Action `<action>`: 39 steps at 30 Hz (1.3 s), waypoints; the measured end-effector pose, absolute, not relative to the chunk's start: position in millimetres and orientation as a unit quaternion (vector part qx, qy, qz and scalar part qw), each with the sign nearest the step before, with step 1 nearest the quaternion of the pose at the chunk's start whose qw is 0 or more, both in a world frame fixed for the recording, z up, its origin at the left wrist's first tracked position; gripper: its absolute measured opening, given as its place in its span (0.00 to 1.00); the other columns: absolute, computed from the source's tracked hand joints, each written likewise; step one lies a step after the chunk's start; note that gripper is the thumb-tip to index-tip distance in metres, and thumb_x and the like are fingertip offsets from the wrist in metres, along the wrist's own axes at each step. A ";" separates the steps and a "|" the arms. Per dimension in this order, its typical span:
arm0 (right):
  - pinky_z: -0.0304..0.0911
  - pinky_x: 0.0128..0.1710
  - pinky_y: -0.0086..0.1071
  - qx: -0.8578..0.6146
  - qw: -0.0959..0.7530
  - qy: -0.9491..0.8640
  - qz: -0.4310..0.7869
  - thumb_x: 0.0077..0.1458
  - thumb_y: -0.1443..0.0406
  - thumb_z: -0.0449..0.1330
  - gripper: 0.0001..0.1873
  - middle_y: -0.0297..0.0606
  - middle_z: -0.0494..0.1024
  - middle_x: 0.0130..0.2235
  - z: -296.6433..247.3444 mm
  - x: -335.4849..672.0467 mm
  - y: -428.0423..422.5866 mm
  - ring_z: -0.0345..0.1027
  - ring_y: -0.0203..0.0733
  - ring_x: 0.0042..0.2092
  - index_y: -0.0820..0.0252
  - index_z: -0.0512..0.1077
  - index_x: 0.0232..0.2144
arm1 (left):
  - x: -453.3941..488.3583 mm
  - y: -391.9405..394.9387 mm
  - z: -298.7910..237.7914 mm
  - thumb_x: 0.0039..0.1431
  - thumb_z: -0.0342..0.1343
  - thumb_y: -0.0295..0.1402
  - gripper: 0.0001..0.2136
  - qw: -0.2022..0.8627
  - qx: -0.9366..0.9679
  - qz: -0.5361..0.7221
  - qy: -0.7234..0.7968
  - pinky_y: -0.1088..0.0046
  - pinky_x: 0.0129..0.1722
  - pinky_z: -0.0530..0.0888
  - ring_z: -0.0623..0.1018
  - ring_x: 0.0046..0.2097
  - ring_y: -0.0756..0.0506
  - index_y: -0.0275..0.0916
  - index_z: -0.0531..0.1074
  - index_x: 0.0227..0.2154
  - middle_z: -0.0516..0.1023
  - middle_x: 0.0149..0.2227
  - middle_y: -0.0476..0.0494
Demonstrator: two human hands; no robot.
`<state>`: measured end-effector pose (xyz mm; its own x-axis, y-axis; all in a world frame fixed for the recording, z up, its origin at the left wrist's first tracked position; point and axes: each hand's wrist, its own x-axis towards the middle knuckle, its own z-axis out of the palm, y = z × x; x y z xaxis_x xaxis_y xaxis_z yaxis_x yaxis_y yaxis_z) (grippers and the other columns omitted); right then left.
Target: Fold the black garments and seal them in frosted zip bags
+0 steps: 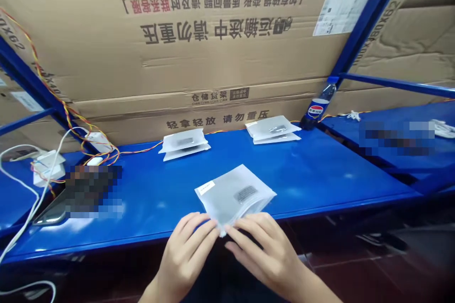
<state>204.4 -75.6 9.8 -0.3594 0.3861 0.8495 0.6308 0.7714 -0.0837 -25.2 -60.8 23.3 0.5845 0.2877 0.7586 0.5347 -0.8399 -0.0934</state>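
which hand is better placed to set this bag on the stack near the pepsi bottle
Probably the right hand: its fingers hold the frosted bag on the side nearer that stack.

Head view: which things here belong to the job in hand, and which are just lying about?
In use: left hand, right hand, frosted plastic bag, stack of like bags, second stack.
Lying about: Pepsi bottle, yellow-red wires, white cable.

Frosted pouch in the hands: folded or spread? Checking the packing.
Spread: the frosted pouch shows one flat face, label included, with the left hand and right hand at its near corner.
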 end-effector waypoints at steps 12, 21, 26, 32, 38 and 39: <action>0.73 0.35 0.37 -0.259 0.444 -0.840 -0.175 0.68 0.76 0.58 0.14 0.44 0.87 0.41 11.7 216.0 -49.8 0.80 0.44 0.41 0.63 0.80 0.50 | -26.9 -64.7 29.2 0.63 0.59 0.13 0.11 0.171 -0.838 -0.439 -0.276 0.59 0.54 0.75 0.86 0.42 0.42 0.33 0.78 0.42 0.88 0.37 0.41; 0.77 0.43 0.42 -0.353 0.438 -0.797 -0.221 0.64 0.76 0.62 0.20 0.43 0.86 0.41 -9.3 280.9 -21.2 0.80 0.48 0.43 0.57 0.78 0.55 | -47.4 -51.3 18.1 0.64 0.62 0.16 0.11 0.130 -0.789 -0.482 -0.359 0.62 0.49 0.77 0.86 0.42 0.43 0.40 0.78 0.40 0.87 0.37 0.47; 0.76 0.58 0.52 -0.391 0.378 -0.822 -0.166 0.63 0.75 0.59 0.23 0.53 0.81 0.57 4.2 252.8 -25.0 0.73 0.57 0.63 0.61 0.76 0.58 | -53.9 -40.5 5.3 0.66 0.59 0.16 0.11 0.033 -0.779 -0.507 -0.369 0.69 0.45 0.80 0.84 0.42 0.45 0.40 0.77 0.43 0.85 0.39 0.45; 0.67 0.68 0.52 -0.370 0.255 -0.888 -0.095 0.55 0.82 0.50 0.40 0.54 0.67 0.71 4.1 209.2 13.9 0.59 0.54 0.73 0.69 0.64 0.70 | -47.9 -25.9 4.0 0.69 0.60 0.22 0.08 -0.018 -0.795 -0.491 -0.356 0.69 0.48 0.82 0.86 0.45 0.44 0.41 0.79 0.43 0.86 0.42 0.44; 0.67 0.67 0.51 -0.396 0.232 -0.887 -0.061 0.50 0.83 0.48 0.44 0.48 0.73 0.68 19.9 226.6 84.7 0.68 0.51 0.68 0.62 0.69 0.68 | -44.7 -25.0 -4.7 0.71 0.58 0.27 0.10 0.102 -0.799 -0.429 -0.409 0.63 0.50 0.83 0.86 0.51 0.40 0.39 0.79 0.51 0.87 0.50 0.40; 0.67 0.67 0.51 -0.406 0.238 -0.880 -0.064 0.50 0.83 0.48 0.44 0.48 0.73 0.68 27.9 234.3 99.2 0.68 0.51 0.68 0.63 0.69 0.68 | -44.2 -25.0 -7.1 0.71 0.57 0.27 0.09 0.121 -0.799 -0.425 -0.408 0.63 0.49 0.84 0.86 0.50 0.39 0.39 0.79 0.49 0.87 0.48 0.41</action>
<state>234.3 99.2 27.9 -0.5573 0.6842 0.4705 0.7449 0.6622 -0.0807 -44.2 -25.0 -7.1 0.3050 0.5501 0.7774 0.7550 -0.6372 0.1547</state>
